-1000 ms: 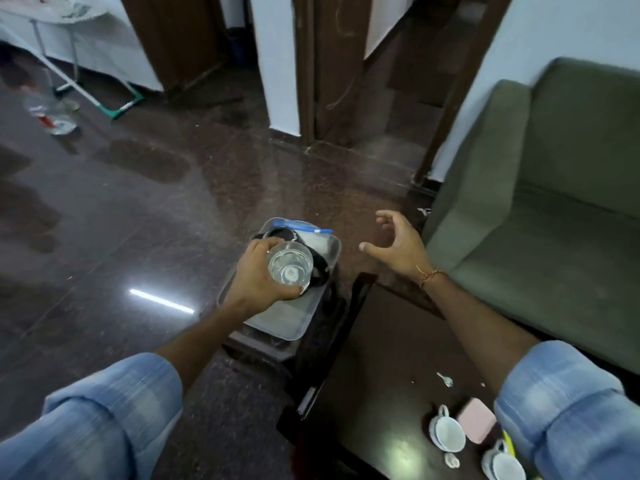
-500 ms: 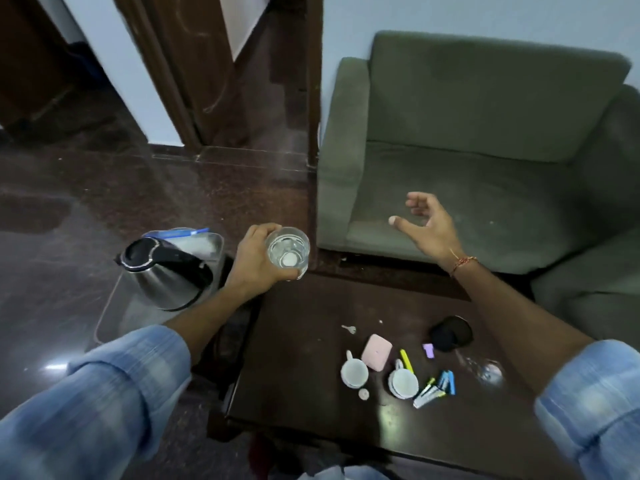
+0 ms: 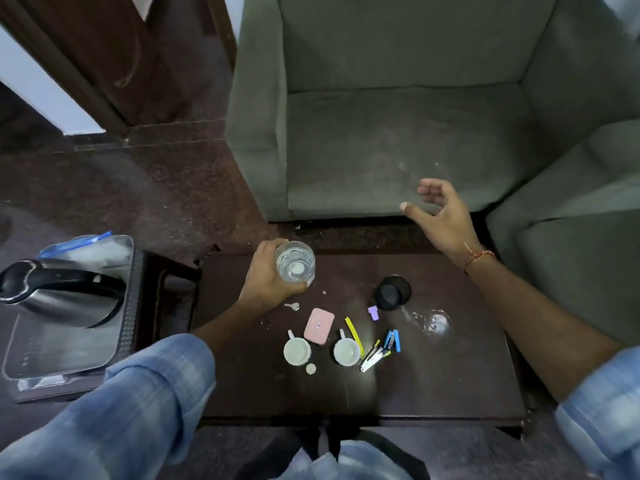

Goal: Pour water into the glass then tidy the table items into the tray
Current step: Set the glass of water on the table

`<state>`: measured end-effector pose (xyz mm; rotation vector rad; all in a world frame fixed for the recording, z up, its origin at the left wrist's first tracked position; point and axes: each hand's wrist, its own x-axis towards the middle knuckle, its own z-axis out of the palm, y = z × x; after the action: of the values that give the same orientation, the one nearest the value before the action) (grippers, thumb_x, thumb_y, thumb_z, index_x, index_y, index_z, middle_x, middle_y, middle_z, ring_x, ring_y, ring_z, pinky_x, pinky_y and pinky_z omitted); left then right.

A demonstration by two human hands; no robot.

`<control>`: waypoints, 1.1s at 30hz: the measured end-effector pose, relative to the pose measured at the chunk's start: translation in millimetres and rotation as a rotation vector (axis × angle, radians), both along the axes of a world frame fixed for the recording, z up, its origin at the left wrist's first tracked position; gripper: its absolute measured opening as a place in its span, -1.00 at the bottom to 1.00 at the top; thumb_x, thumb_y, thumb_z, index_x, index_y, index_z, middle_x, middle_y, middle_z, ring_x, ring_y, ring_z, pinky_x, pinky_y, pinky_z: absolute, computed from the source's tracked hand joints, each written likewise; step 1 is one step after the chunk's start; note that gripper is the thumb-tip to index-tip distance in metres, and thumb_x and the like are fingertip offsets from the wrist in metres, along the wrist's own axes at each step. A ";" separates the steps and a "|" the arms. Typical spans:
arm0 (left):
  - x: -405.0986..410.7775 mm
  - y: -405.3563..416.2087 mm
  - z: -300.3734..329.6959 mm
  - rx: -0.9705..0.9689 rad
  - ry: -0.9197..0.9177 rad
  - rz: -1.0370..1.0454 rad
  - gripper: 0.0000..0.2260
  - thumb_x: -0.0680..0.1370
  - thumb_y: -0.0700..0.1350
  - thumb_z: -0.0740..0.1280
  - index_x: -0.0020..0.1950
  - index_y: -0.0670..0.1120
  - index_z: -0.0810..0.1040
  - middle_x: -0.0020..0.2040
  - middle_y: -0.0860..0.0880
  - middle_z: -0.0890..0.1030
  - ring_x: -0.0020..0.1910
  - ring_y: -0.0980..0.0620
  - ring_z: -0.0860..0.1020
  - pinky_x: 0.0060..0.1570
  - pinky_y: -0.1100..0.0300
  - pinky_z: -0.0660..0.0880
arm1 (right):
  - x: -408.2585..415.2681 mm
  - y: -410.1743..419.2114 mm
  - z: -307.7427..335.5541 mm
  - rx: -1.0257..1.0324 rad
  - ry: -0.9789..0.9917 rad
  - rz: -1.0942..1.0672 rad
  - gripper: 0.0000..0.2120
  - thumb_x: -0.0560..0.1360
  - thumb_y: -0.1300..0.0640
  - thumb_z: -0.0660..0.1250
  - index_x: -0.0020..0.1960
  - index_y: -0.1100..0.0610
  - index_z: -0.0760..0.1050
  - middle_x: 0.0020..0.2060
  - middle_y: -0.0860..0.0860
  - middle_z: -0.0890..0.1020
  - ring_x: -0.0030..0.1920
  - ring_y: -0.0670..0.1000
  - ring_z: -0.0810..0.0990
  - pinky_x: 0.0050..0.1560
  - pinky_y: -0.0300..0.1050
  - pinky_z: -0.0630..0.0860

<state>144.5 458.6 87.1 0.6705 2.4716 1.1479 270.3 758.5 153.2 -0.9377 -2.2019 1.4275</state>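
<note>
Cups (image 3: 297, 351), clips (image 3: 379, 348) and a pink case (image 3: 319, 324) lie scattered mid-desk (image 3: 450, 382), awaiting tidying. The left grip (image 3: 268, 280) wraps the glass (image 3: 295, 262) upright, likely to keep water level. The right grip (image 3: 441, 213) hovers wide, empty. The tray (image 3: 69, 344) carries the kettle (image 3: 59, 292) beside the desk.

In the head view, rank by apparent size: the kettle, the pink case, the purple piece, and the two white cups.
1. kettle, though nearest the camera
2. pink case
3. two white cups, alike
4. purple piece
</note>
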 end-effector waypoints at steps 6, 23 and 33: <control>14.9 38.2 -42.3 -0.011 -0.077 -0.106 -0.31 0.13 -0.07 0.59 0.22 -0.05 0.45 0.19 -0.03 0.47 0.17 -0.03 0.50 0.14 -0.03 0.50 | 26.4 5.0 -28.6 -0.036 -0.045 -0.101 -0.49 0.31 -0.11 0.50 0.20 -0.08 0.45 0.07 -0.18 0.58 0.11 -0.15 0.55 0.17 -0.17 0.46; 14.3 87.7 -176.4 -0.187 -0.126 -0.351 -0.27 0.16 -0.18 0.61 0.30 -0.16 0.47 0.25 -0.11 0.48 0.21 -0.09 0.45 0.22 0.06 0.38 | 27.9 3.2 -102.8 -0.041 -0.178 -0.199 -0.59 0.33 -0.10 0.47 0.15 -0.16 0.47 0.03 -0.20 0.61 0.05 -0.19 0.56 0.16 -0.09 0.54; 18.8 83.2 -200.3 -0.161 -0.142 -0.322 -0.26 0.15 -0.23 0.60 0.30 -0.22 0.46 0.26 -0.17 0.48 0.25 -0.14 0.44 0.26 0.02 0.37 | 10.8 -0.1 -107.1 -0.035 -0.148 -0.206 -0.60 0.32 -0.08 0.46 0.12 -0.15 0.46 0.00 -0.17 0.61 0.04 -0.15 0.58 0.17 -0.02 0.55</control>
<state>163.3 541.8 -113.2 0.8671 2.2072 0.8357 281.0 758.4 46.1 -1.2792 -2.1143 1.3433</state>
